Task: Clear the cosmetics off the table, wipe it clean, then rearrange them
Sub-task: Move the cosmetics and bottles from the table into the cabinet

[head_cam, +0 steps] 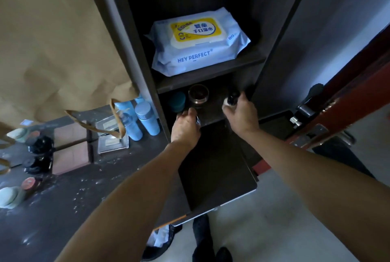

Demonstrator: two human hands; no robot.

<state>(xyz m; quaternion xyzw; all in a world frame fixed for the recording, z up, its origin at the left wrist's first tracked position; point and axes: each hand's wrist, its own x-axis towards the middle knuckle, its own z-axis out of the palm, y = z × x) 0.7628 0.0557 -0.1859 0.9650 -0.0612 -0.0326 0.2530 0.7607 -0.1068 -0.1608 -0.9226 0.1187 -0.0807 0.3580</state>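
Bottle [229,102], white, round, black-capped: right hand [240,115] grips; left hand [185,127] pinches small shiny silvery item [197,120].

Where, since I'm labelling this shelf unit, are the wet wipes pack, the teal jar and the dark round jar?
wet wipes pack [198,31], head view, on its yellow lid label.
teal jar [177,102], head view, on its side wall.
dark round jar [198,93], head view, on its dark top.

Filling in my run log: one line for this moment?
step: clearing | left hand: holds small shiny item | right hand: grips white bottle at lower shelf | table: powdery, holds blue bottles
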